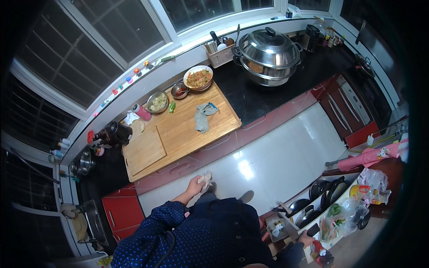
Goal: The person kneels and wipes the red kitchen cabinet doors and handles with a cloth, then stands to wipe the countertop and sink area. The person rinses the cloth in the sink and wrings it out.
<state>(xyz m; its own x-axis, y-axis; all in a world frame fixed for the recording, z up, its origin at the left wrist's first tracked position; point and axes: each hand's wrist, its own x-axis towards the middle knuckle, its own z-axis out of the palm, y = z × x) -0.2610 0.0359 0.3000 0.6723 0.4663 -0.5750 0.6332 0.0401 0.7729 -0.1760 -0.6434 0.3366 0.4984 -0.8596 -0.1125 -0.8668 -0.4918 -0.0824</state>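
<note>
My left hand (193,187) grips a crumpled white tissue or cloth (205,181) above the tiled floor, just off the counter front. Far to the right, my right hand (305,239) has its fingers on a dark flat mobile phone (313,229) over a white shelf edge. Close beside that hand is a bottle with a red cap and label (318,249). A clear plastic bag of green vegetables (336,217) lies just beyond the phone. To the left of the hand sits a small clear tub (277,229) with crumpled white tissue in it.
A large wooden board (181,129) bears a grey rag (203,118), a smaller cutting board (147,152), a bowl of shredded food (198,78) and a pink can (142,113). A lidded steel steamer (269,57) stands on the black counter. Pans (308,214) fill an open drawer.
</note>
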